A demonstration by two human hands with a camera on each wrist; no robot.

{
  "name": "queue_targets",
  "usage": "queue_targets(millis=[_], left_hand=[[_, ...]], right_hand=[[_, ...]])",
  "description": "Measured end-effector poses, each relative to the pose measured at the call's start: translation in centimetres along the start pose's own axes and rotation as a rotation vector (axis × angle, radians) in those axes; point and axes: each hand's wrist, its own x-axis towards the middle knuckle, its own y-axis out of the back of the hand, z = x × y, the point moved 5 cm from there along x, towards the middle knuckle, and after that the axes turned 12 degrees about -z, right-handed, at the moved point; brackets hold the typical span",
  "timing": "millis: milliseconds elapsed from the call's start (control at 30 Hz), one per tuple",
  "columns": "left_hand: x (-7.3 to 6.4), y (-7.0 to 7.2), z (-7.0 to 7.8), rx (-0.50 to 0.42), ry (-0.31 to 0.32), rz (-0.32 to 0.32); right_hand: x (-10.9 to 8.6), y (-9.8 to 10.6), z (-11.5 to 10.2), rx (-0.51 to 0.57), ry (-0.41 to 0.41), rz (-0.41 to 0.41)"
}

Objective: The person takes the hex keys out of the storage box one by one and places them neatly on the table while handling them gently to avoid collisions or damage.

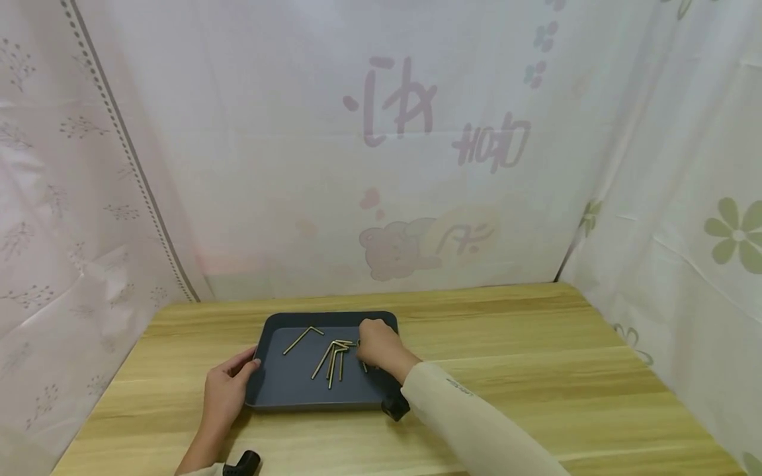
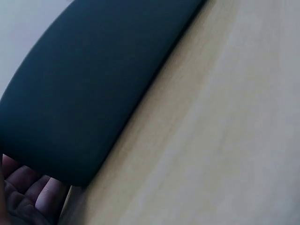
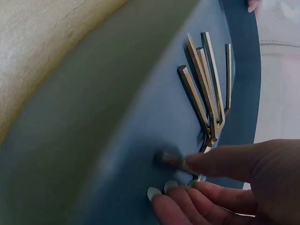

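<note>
A dark grey tray point(image 1: 280, 390) holds several brass-coloured hex keys. One hex key point(image 1: 297, 340) lies by itself toward the back left, while others lie in a fanned cluster point(image 3: 213, 75) in the middle. At the tray's left side, my left hand point(image 1: 225, 390) grips the wall, thumb over the rim and fingers outside. My right hand point(image 1: 381, 347) reaches inside on the right half. Its thumb and fingers pinch a hex key point(image 3: 171, 161), blurred in the right wrist view and mostly hidden by the hand in the head view.
The tray stands on a wood-grain table point(image 1: 506, 370). Behind it hangs a pale printed curtain point(image 1: 286, 165), with more curtains at both sides. A black wrist camera point(image 1: 395, 405) sits by the tray's front right corner, another point(image 1: 243, 463) below the left hand.
</note>
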Motion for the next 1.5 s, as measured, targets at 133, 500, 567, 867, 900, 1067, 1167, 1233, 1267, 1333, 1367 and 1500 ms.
queue_targets(millis=[133,500,567,867,900,1067,1167,1233,1267,1333,1367,1500], left_hand=[[0.0,0.0,-0.1,-0.003,0.013,-0.008],[0.2,0.0,0.1,-0.002,0.012,-0.001],[0.2,0.0,0.1,-0.005,0.008,-0.002],[0.1,-0.2,0.3,-0.026,0.014,-0.022],[0.1,-0.1,0.3,-0.022,0.013,-0.019],[0.0,-0.1,0.2,0.005,0.011,0.004],[0.0,-0.3,0.2,0.011,0.011,0.005],[0.1,-0.3,0.2,0.009,0.0,0.005],[0.2,-0.3,0.3,0.011,-0.005,0.006],[0.1,-0.2,0.3,0.009,-0.008,0.019],[0.1,-0.2,0.3,0.008,-0.008,0.027],[-0.1,-0.1,0.3,0.001,0.005,0.036]], right_hand=[[0.0,-0.1,-0.1,-0.017,-0.021,0.012],[0.0,0.1,-0.9,-0.073,-0.049,0.069],[0.0,0.0,-1.0,-0.09,-0.045,0.082],[0.1,-0.1,-1.0,-0.146,-0.039,0.12],[0.1,0.0,-1.0,-0.143,-0.036,0.121],[-0.1,0.2,-0.7,-0.113,0.004,0.103],[-0.7,0.5,0.0,-0.046,0.031,0.073],[-1.2,0.8,0.5,0.008,0.062,0.067],[-1.5,1.0,0.6,0.025,0.083,0.068],[-2.0,1.4,0.9,0.055,0.137,0.08],[-2.3,1.5,1.1,0.064,0.162,0.086],[-3.6,2.0,1.8,0.132,0.238,0.105]])
